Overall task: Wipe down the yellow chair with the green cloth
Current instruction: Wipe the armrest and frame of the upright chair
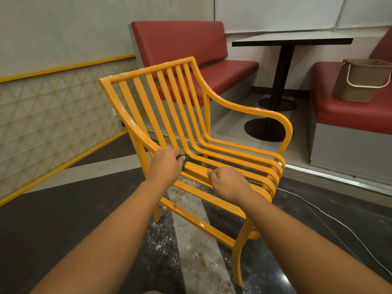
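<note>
Head camera view: the left hand [165, 164] is curled around a bunched green cloth [184, 159], of which only a small dark-green fold shows past the fingers, and it presses the cloth against the near armrest [199, 172] of a yellow slatted metal armchair [148, 70], close to where that rail meets the backrest. Just beside it, further toward the chair's front, the right hand [228, 184] is closed around the same armrest, fingers wrapped over the top and the thumb up against the rail. White specks cling to the chair's top rail, its near back post and the far armrest. The chair stands on a dark, glossy floor [63, 219] with a pale band under it, dusted with white flecks, and a thin white cable [318, 208] runs across the floor to the right. Beyond the chair a red padded bench [180, 43] sits against the wall, next to a dark-edged table [292, 39] on a black pedestal. A beige plastic bucket [360, 81] with a white handle stands on a second red bench [343, 115] at right.
</note>
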Available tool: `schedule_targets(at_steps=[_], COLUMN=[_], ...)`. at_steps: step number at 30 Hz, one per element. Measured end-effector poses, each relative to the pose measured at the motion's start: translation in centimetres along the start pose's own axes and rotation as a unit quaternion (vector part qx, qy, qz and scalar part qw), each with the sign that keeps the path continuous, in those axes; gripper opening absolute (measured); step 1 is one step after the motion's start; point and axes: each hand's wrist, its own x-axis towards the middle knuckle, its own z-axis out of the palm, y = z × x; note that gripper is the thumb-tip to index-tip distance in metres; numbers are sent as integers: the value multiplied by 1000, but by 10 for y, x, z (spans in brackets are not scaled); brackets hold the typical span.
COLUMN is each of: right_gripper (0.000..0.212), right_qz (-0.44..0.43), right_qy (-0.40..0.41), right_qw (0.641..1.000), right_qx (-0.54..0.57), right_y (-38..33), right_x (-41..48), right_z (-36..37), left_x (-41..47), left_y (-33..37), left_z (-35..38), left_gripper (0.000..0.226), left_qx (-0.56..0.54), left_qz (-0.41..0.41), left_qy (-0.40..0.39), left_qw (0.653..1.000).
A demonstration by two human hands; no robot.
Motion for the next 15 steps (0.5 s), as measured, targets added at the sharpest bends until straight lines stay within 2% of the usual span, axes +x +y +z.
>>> schedule_targets(at_steps=[5,11,15], right_gripper=[56,57,56], right_qz=[-2,-10,-9], right_qy=[5,9,13], right_qw=[1000,1000,1000], right_qx=[-8,-20,-20], right_y=[0,-1,-1], right_x=[1,-2,-1], right_z=[1,-1,0], left_x=[-14,3,-7], left_y=[10,-4,9], left_z=[5,-3,3], left_gripper=[22,25,24], left_qx=[-51,-8,-19], left_qz=[87,-8,31], left_qy=[-38,-7,-11], left_qw=[994,1000,999])
